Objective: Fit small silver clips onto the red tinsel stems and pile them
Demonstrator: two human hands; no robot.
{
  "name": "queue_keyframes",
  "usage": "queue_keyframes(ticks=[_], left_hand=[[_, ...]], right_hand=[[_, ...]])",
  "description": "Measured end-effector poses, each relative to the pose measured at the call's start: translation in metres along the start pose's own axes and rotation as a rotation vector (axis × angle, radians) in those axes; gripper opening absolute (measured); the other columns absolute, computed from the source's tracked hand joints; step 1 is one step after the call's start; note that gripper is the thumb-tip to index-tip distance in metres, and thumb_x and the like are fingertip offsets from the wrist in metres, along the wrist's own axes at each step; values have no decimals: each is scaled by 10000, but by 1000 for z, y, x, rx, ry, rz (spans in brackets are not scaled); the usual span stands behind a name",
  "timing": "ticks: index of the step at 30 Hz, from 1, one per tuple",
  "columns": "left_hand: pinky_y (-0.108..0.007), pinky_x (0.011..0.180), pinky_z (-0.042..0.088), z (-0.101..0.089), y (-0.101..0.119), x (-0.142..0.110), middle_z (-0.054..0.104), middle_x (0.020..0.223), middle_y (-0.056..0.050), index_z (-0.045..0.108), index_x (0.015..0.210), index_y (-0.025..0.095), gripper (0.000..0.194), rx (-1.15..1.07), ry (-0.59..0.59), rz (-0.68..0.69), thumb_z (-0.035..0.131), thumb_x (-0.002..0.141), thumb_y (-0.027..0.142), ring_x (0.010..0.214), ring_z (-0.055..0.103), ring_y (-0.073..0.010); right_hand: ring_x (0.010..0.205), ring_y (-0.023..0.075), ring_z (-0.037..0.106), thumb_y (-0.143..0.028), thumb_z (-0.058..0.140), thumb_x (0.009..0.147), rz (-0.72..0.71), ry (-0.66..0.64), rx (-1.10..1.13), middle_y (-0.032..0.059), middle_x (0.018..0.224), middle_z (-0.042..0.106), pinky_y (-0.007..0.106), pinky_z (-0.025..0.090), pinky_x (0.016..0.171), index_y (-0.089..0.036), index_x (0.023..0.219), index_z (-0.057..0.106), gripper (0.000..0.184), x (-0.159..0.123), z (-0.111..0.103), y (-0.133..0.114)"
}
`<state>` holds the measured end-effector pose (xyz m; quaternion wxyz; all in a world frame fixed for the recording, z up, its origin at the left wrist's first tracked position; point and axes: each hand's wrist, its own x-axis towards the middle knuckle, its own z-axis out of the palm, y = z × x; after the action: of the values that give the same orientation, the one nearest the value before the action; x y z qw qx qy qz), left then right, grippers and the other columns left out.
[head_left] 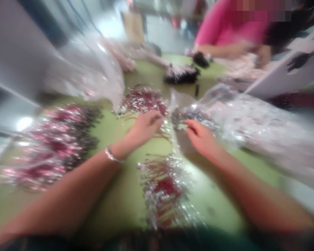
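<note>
1. Left hand (148,128), mid-frame: fingers curled together beside red strands (142,99) at centre; blur hides whether they pinch any.
2. Right hand (202,137), right of centre: fingers bent at a clear bag (178,99); whether they grip anything cannot be told.
3. The bag's dark, silvery contents (202,118) are too blurred to identify.
4. Upper right, a person in pink (240,29) is cut off by the top edge.

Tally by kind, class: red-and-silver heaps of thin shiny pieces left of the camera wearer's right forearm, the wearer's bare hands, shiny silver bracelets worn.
Red-and-silver heaps: 3
Bare left hand and bare right hand: 2
Shiny silver bracelet: 1
Total: 6
</note>
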<state>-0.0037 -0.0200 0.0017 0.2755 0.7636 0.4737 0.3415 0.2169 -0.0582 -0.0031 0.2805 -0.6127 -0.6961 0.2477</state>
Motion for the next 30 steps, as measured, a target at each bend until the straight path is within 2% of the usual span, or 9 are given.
queue_keyframes(ticks=[4, 7, 10, 13, 19, 22, 25, 27, 30], left_hand=[[-279, 676, 472, 6, 1, -5, 700, 795, -18, 685, 860, 162, 181, -65, -63, 30, 526, 907, 234, 709, 590, -118], [-281, 657, 476, 15, 1, -10, 708, 767, -15, 708, 836, 178, 199, -103, -128, 56, 553, 904, 282, 696, 601, -120], [-280, 665, 483, 24, 0, -15, 718, 791, -8, 727, 876, 202, 175, -135, -171, 78, 580, 898, 295, 707, 609, -116], [-267, 639, 482, 28, 0, -18, 712, 769, -3, 727, 893, 204, 184, -159, -180, 73, 574, 911, 306, 672, 598, -105], [-234, 560, 450, 28, -1, -17, 690, 710, 0, 707, 830, 184, 197, -158, -175, 29, 563, 912, 290, 606, 559, -90], [-234, 565, 446, 28, -1, -16, 686, 703, 6, 708, 827, 188, 194, -141, -178, 42, 557, 914, 273, 603, 556, -89], [-246, 613, 467, 28, -4, -17, 691, 726, 4, 708, 850, 194, 209, -76, -143, 128, 539, 934, 282, 635, 577, -97], [-260, 648, 475, 26, -6, -18, 699, 767, -13, 706, 876, 191, 225, 47, -124, 258, 511, 949, 274, 678, 592, -113], [-265, 616, 450, 22, -9, -21, 683, 772, -41, 703, 919, 182, 254, 298, -164, 484, 454, 952, 217, 687, 585, -136]], right_hand=[[637, 160, 653, -253, 559, 862, 21, -21, 108, 22, 818, 725, 348, 509, 684, -213, 1101, 653, 259, -8, -3, -15], [653, 164, 662, -300, 598, 849, -36, 32, 125, 1, 754, 722, 348, 514, 696, -231, 958, 689, 157, -13, -2, -20], [682, 161, 658, -300, 601, 851, -125, 66, 51, -2, 772, 731, 341, 502, 703, -249, 885, 718, 131, -14, 2, -16], [773, 178, 668, -297, 572, 871, -208, 63, -46, 7, 857, 751, 351, 489, 737, -270, 897, 739, 171, -14, 6, -10], [824, 186, 670, -308, 536, 904, -213, 135, -72, 18, 903, 756, 358, 481, 776, -267, 938, 742, 212, -15, 7, -8], [824, 187, 660, -309, 524, 911, -260, 81, -102, 19, 907, 749, 353, 470, 771, -271, 947, 736, 218, -14, 8, -6], [819, 186, 646, -312, 509, 916, -246, 28, -124, 24, 890, 738, 350, 456, 771, -270, 934, 728, 224, -13, 6, -5], [791, 179, 636, -315, 514, 907, -235, -38, -121, 24, 853, 730, 337, 448, 747, -259, 894, 724, 218, -13, 2, -8], [708, 155, 616, -303, 537, 878, -176, -181, -86, 8, 765, 714, 308, 432, 671, -242, 790, 702, 197, -13, -5, -15]])
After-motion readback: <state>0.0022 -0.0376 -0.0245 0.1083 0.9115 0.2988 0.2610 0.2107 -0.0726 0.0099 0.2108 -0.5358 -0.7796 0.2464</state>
